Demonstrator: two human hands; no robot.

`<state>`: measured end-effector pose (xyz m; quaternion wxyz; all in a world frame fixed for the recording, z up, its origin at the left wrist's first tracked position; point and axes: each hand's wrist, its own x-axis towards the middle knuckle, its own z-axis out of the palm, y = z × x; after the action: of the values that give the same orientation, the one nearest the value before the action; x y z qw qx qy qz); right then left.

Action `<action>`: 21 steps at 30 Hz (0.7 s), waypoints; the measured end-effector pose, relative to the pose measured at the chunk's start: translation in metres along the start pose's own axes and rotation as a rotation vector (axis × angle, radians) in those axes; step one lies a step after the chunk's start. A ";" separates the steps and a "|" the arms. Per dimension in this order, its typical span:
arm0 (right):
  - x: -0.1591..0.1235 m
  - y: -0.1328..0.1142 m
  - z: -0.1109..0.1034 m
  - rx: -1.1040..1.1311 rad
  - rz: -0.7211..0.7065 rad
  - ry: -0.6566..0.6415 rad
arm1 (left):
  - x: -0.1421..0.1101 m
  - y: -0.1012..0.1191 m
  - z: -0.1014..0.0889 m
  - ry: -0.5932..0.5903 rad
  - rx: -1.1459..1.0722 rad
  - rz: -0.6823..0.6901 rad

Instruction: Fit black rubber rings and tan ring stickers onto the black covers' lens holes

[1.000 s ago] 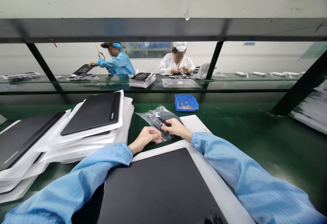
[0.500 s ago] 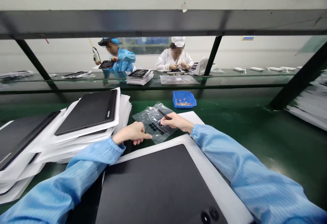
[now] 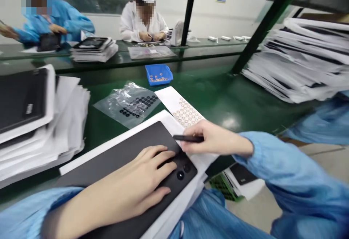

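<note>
My left hand (image 3: 148,171) lies flat, fingers stretched out, on the dark back of a tablet (image 3: 109,159). Two round black camera rings (image 3: 180,175) sit at the tablet's right corner, just beyond those fingertips. Over the tablet's right edge, my right hand (image 3: 201,137) is closed around a slim black pen-like tool (image 3: 188,138), whose end points left. Beside that hand is a white sheet (image 3: 170,95) with rows of small tan rings (image 3: 187,113). A clear plastic bag (image 3: 111,102) with several black rings (image 3: 148,100) lies behind the tablet.
A blue bin (image 3: 159,74) of small tan parts stands at the back. Stacked tablets and white sheets (image 3: 68,122) rise at left; another stack (image 3: 297,57) is at right. A green crate (image 3: 225,188) is below the bench. Two co-workers (image 3: 144,17) sit opposite.
My view has turned right and down. My left hand has moved onto the tablet. My right hand has left the plastic bag with the black tool and come to the tablet's edge.
</note>
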<state>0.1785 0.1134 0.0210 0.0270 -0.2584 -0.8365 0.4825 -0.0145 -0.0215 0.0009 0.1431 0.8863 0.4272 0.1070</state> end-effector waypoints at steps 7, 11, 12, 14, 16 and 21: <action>-0.034 0.021 0.043 0.140 0.152 0.125 | 0.009 -0.011 0.018 0.135 -0.011 0.089; -0.031 0.020 0.045 0.142 0.178 0.166 | 0.010 -0.010 0.020 0.147 -0.014 0.095; -0.031 0.019 0.045 0.154 0.193 0.169 | 0.010 -0.009 0.020 0.148 -0.018 0.095; -0.032 0.018 0.045 0.199 0.241 0.162 | 0.010 -0.009 0.020 0.150 -0.025 0.093; -0.033 0.018 0.045 0.241 0.283 0.149 | 0.010 -0.009 0.020 0.149 -0.030 0.093; -0.031 0.015 0.045 0.174 0.286 0.144 | 0.011 -0.010 0.019 0.124 -0.023 0.094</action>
<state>0.1985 0.0698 -0.0087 0.0402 -0.4054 -0.7421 0.5323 -0.0092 -0.0096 -0.0197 0.1213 0.8954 0.3919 0.1733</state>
